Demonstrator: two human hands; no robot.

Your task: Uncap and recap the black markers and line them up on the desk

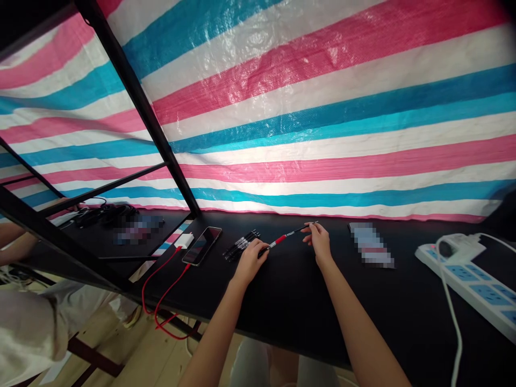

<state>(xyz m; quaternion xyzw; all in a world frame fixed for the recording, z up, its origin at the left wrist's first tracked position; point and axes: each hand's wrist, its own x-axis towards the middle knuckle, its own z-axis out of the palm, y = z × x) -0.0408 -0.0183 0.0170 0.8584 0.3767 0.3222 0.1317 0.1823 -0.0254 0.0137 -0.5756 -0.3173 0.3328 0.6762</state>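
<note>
Over the black table, my left hand [252,260] is closed on the lower left end of a pen with a red section [280,239]. The fingers of my right hand [318,239] pinch a thin dark piece [301,229] at its upper right end, which lines up with the red section. Just behind my left hand lies a bundle of several black pens [241,244], partly covered by that hand. Both hands are above the middle of the table.
A phone [202,246] with a red cable and a white charger [184,240] lie left. A blurred packet [371,245] and a white power strip [471,285] are right. Black metal posts [141,102] rise left; beyond them sits another person [28,322]. Striped sheeting hangs behind.
</note>
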